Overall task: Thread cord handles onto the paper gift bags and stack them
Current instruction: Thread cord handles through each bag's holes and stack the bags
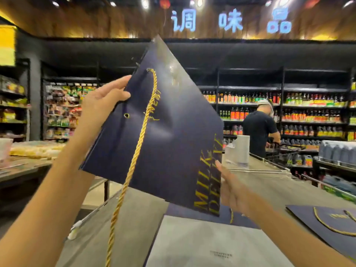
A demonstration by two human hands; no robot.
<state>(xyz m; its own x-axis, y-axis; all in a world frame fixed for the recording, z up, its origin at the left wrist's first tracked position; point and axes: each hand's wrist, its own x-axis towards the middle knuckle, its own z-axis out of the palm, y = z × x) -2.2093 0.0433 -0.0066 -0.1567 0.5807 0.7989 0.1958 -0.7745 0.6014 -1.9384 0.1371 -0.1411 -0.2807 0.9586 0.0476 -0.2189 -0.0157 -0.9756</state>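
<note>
Above the grey counter [123, 218], a flat navy gift bag [169, 143] hangs tilted in the air between 2 hands. Under it lies a pale grey sheet [202, 243], and another navy bag [308, 222] rests flat at the right. 1 gold cord [134, 157] dangles from the upper hole. The left hand [104, 99] pinches the top edge; the right hand [231, 187] grips the bottom edge. The lower hole [126, 115] is unthreaded.
</note>
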